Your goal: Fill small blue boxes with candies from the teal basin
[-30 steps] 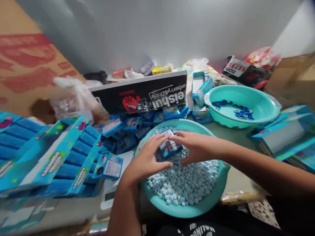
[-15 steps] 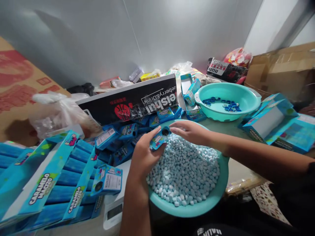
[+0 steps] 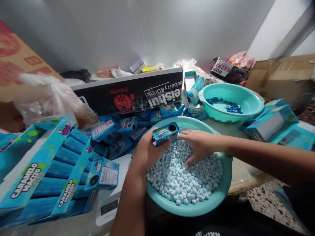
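My left hand (image 3: 145,152) grips a small blue candy box (image 3: 165,133) with a round dark hole in its top face, held over the left rim of a turquoise basin (image 3: 187,211). Pale blue and white candies (image 3: 184,183) fill much of that basin. Fingers spread, my right hand (image 3: 197,142) rests palm down on the candies, just right of the box. Its fingertips are near the box's end; whether they touch it I cannot tell. Left of the basin, another candy box (image 3: 104,173) stands on a white scale (image 3: 108,208).
Large display cartons (image 3: 31,183) holding blue boxes stand at the left. Several candy boxes (image 3: 128,124) lie piled before a black carton (image 3: 103,98). A second turquoise basin (image 3: 251,101) with dark blue pieces is at the back right, beside opened blue cartons (image 3: 270,121).
The box in my left hand has turned, showing more of its printed side. My right hand has moved from beside the box's hole down onto the candies and spread its fingers.
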Motion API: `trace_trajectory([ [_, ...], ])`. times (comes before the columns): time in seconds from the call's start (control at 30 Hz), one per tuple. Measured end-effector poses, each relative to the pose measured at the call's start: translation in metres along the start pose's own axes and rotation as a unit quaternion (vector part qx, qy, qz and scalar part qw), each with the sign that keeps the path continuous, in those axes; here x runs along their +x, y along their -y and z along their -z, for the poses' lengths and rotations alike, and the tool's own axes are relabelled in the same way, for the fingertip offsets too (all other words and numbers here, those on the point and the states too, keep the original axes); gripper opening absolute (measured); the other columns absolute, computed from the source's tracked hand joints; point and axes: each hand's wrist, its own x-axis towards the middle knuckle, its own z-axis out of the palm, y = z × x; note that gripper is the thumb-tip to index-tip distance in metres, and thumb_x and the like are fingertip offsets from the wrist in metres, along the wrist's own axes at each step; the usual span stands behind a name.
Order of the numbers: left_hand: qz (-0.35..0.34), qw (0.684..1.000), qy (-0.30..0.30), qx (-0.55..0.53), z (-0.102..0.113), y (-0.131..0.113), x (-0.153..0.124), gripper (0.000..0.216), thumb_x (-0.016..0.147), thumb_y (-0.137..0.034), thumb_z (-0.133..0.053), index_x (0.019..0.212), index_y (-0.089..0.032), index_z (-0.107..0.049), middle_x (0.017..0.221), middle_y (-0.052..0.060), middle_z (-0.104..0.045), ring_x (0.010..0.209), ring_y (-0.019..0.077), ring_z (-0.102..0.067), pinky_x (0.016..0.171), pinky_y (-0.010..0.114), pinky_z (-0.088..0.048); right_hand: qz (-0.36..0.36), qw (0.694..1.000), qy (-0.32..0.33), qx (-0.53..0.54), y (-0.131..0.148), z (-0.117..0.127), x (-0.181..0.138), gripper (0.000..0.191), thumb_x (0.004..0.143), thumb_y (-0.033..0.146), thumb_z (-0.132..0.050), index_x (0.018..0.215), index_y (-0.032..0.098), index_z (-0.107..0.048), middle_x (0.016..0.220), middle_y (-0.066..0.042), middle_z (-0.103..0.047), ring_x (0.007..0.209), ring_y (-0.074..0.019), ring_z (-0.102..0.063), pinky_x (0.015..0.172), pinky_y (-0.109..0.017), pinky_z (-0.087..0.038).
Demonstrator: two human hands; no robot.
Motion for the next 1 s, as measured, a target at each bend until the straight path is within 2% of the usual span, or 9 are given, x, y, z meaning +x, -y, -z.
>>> trace_trajectory([
  [0.1,-0.002,0.997,-0.072,0.021,0.001,0.001,0.001,0.031,0.077,-0.036,-0.078,0.102,-0.020,-0.068,0.101,0.004,-0.074,0.097,0.0231,-0.069,0.090,0.035,-0.055,-0.010,0.999,0.011,0.031,0.002,-0.001,0.005,0.102,0.049,0.068,-0.086,0.135,0.020,-0.059,0.130,-0.015,-0.065,0.117,-0.0404,-0.061,0.099,-0.054,-0.048],
  [0.2,0.018,0.996,-0.088,-0.013,-0.001,-0.002,0.006,0.030,0.075,-0.036,-0.080,0.097,-0.019,-0.069,0.098,0.004,-0.075,0.093,0.0227,-0.070,0.084,0.033,-0.057,-0.019,0.998,0.027,0.052,0.004,-0.003,0.008,0.102,0.052,0.065,-0.086,0.139,0.020,-0.056,0.137,-0.015,-0.062,0.120,-0.0392,-0.060,0.098,-0.049,-0.049],
  [0.33,0.055,0.991,-0.056,-0.110,-0.001,-0.009,0.020,0.038,0.073,-0.037,-0.081,0.102,-0.016,-0.069,0.102,0.007,-0.076,0.097,0.0249,-0.071,0.085,0.034,-0.057,-0.048,0.996,0.031,0.072,0.006,-0.005,0.009,0.102,0.052,0.060,-0.088,0.141,0.022,-0.055,0.136,-0.014,-0.063,0.121,-0.0380,-0.061,0.099,-0.046,-0.050],
  [0.4,0.063,0.987,-0.004,-0.147,0.001,-0.010,0.026,0.043,0.073,-0.037,-0.082,0.107,-0.015,-0.069,0.106,0.008,-0.076,0.101,0.0268,-0.071,0.089,0.036,-0.057,-0.058,0.995,0.027,0.079,0.006,-0.007,0.009,0.100,0.051,0.060,-0.088,0.139,0.024,-0.057,0.133,-0.013,-0.065,0.118,-0.0373,-0.062,0.096,-0.045,-0.051],
  [0.5,0.055,0.988,0.063,-0.133,0.004,-0.005,0.030,0.044,0.072,-0.036,-0.082,0.109,-0.015,-0.069,0.109,0.008,-0.076,0.105,0.0286,-0.070,0.092,0.039,-0.056,-0.065,0.994,-0.008,0.087,0.006,-0.012,0.010,0.097,0.049,0.059,-0.089,0.135,0.023,-0.061,0.131,-0.013,-0.067,0.116,-0.0375,-0.064,0.095,-0.044,-0.051],
  [0.7,0.035,0.986,0.096,-0.132,0.002,0.005,0.017,0.047,0.079,-0.035,-0.077,0.122,-0.022,-0.063,0.123,0.007,-0.071,0.116,0.0274,-0.066,0.101,0.040,-0.051,-0.034,0.990,-0.053,0.123,0.007,-0.018,0.013,0.064,0.058,0.034,-0.085,0.120,0.024,-0.071,0.106,-0.006,-0.076,0.093,-0.0290,-0.070,0.078,-0.035,-0.053],
  [0.83,0.026,0.993,0.077,-0.082,0.000,0.007,0.010,0.045,0.080,-0.032,-0.075,0.123,-0.024,-0.062,0.125,0.007,-0.069,0.118,0.0276,-0.065,0.104,0.042,-0.049,-0.014,0.983,-0.081,0.165,0.006,-0.021,0.015,0.050,0.059,0.024,-0.080,0.109,0.023,-0.075,0.098,-0.003,-0.076,0.088,-0.0247,-0.069,0.076,-0.032,-0.052],
  [0.93,0.021,0.995,0.076,-0.067,-0.001,0.009,0.010,0.047,0.080,-0.033,-0.075,0.124,-0.023,-0.061,0.125,0.008,-0.068,0.117,0.0284,-0.064,0.103,0.043,-0.049,-0.018,0.963,-0.106,0.247,0.005,-0.021,0.014,0.033,0.063,0.026,-0.077,0.095,0.022,-0.073,0.089,-0.001,-0.074,0.083,-0.0205,-0.067,0.074,-0.030,-0.052],
  [1.0,0.013,0.994,0.079,-0.069,-0.001,0.010,0.010,0.046,0.082,-0.033,-0.073,0.125,-0.024,-0.061,0.123,0.007,-0.068,0.115,0.0272,-0.065,0.101,0.042,-0.050,-0.026,0.934,-0.124,0.335,0.007,-0.019,0.012,0.025,0.065,0.028,-0.077,0.086,0.020,-0.069,0.077,0.001,-0.069,0.071,-0.0160,-0.063,0.065,-0.028,-0.050],
])
